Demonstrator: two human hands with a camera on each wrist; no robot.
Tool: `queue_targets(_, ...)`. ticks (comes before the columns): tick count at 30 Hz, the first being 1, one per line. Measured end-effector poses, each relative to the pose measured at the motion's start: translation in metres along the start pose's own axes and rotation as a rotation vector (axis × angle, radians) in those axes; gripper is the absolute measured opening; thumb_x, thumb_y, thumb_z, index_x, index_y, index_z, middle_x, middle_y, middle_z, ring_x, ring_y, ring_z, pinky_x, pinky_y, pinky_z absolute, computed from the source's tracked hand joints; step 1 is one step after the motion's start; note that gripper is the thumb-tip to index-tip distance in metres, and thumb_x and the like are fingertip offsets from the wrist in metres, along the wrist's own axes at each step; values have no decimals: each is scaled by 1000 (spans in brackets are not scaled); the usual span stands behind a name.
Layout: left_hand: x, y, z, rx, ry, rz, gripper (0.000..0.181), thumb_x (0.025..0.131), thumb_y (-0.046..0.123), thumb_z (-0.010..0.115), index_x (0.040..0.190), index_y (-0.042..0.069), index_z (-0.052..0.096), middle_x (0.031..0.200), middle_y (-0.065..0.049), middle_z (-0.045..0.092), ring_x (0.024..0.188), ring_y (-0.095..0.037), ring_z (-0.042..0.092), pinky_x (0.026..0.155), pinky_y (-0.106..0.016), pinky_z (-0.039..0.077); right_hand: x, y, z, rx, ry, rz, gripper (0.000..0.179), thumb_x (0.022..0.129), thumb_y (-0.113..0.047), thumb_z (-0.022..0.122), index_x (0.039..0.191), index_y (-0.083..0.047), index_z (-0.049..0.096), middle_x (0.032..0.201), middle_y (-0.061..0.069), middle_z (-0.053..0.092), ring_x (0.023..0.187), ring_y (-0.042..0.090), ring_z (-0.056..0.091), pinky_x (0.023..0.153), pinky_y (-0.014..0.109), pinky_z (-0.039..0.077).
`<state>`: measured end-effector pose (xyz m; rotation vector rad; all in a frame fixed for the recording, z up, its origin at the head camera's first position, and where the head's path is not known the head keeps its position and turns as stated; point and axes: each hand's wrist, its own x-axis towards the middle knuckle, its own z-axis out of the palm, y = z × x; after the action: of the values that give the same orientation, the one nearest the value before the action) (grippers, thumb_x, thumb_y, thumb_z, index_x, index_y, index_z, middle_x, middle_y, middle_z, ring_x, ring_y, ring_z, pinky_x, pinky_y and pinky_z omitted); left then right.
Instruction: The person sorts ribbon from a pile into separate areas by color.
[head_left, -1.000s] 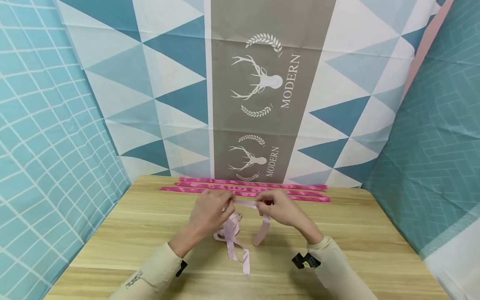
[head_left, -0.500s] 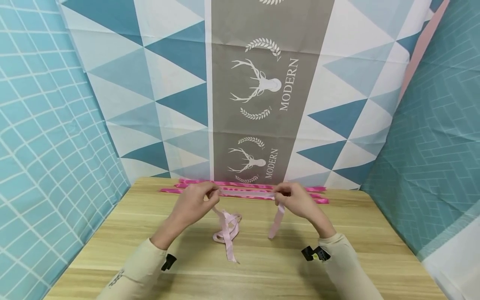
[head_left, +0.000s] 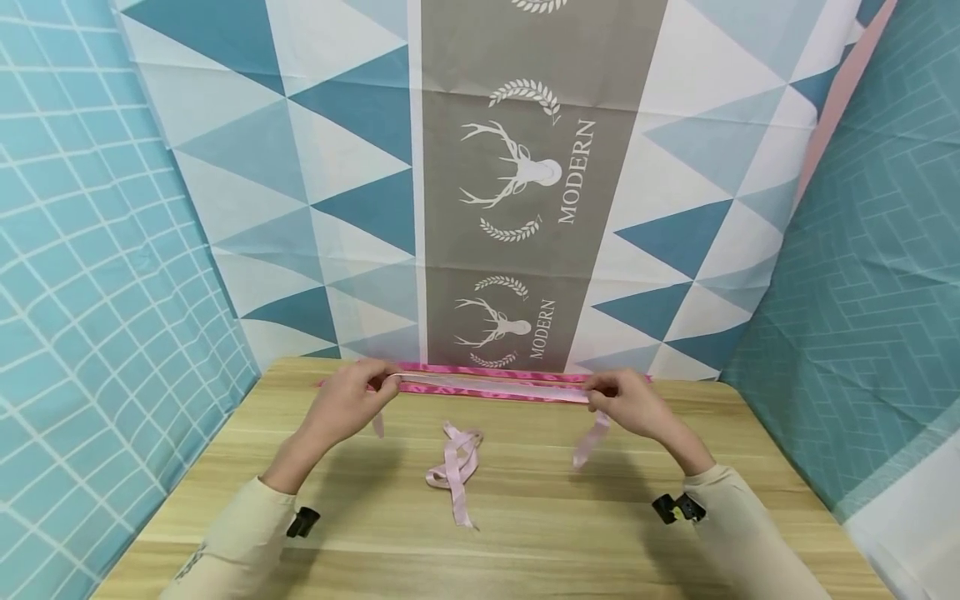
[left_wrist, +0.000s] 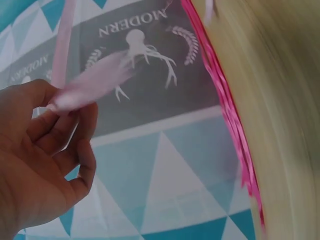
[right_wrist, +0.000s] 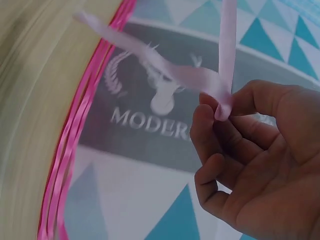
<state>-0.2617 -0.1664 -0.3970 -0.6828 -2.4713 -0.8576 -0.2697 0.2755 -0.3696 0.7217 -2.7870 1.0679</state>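
A pale pink ribbon (head_left: 495, 387) is stretched between both hands, above the table's far part in the head view. My left hand (head_left: 348, 404) pinches it between thumb and index finger near one end, and a short tail hangs below. My right hand (head_left: 630, 404) pinches the other end in the same way, its longer tail (head_left: 591, 442) dangling. In the right wrist view the ribbon (right_wrist: 227, 45) folds over at the fingertips. Seen from the left wrist, the loose tail (left_wrist: 95, 82) is blurred. Another pale pink ribbon (head_left: 453, 471) lies in a loose tangle on the table.
Bright pink ribbons (head_left: 480, 369) lie in parallel rows along the back edge of the wooden table (head_left: 480, 558). A patterned cloth backdrop (head_left: 360, 208) rises right behind them. Blue cloth walls (head_left: 97, 275) stand at both sides.
Both hands have moved apart, left hand leftward and right hand rightward, pulling a longer stretch of ribbon taut. The held ribbon has come away from the tangle, which stays on the table.
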Motion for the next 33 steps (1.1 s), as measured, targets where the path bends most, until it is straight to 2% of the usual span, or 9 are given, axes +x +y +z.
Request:
queue_targets(4,-3,-14,-6,-43,-69,-28,16,104,18,61,95,18,74,89,7,67,76,-14,63,68,-38,52,-3,15,-12,-41,-15,-12,14,96,1,63,102,-3,76,81,1,68,68,18,56,61,31,48)
queue_targets(9,-2,-37,-12,-172,-153,-73,19,107,18,56,103,13,73,89,2,68,80,-21,65,67,-38,52,-7,31,-22,-70,-50,-54,14,95,3,64,101,-3,74,84,2,66,71,19,54,63,32,48)
queue_targets(12,-1,-52,-14,-191,-170,-86,20,107,20,56,102,12,74,85,2,66,76,-21,61,63,-36,49,-10,41,-27,-63,-55,-43,14,96,3,63,101,-3,74,86,3,66,72,19,55,62,32,49)
queue_targets(17,-5,-77,-14,-164,-170,-102,20,105,19,61,91,13,74,74,-1,58,58,-17,46,54,-32,40,-13,59,-31,-28,-45,-12,14,98,2,62,101,-4,74,89,6,66,72,19,56,61,33,49)
queue_targets(20,-9,-89,-13,-164,-187,-152,19,103,21,64,94,10,77,75,-3,60,59,-18,47,55,-33,40,-14,71,-30,-10,-43,7,13,98,2,61,101,-3,73,87,9,67,71,21,58,61,33,51)
queue_targets(24,-13,-101,-13,-183,-214,-248,25,102,28,66,110,7,77,85,-6,67,74,-24,58,61,-38,45,-14,85,-28,27,-38,42,9,100,-3,64,101,-2,73,85,9,67,75,31,62,63,34,53)
queue_targets(27,-14,-109,-12,-211,-224,-313,31,101,32,67,117,7,75,95,-7,70,84,-25,64,70,-44,51,-14,96,-26,61,-25,73,9,100,-9,66,102,-2,72,85,9,66,77,39,62,63,35,53)
queue_targets(31,-14,-120,-11,-256,-232,-380,34,101,35,66,116,6,74,100,-7,70,89,-25,67,81,-54,52,-12,113,-21,89,-1,104,14,100,-13,68,102,0,73,83,13,66,73,37,61,60,34,51)
queue_targets(33,-15,-124,-10,-271,-236,-407,33,101,33,66,113,4,74,102,-9,70,89,-27,67,83,-54,52,-11,121,-18,99,13,115,14,100,-13,68,100,0,72,80,17,64,68,34,59,57,32,49)
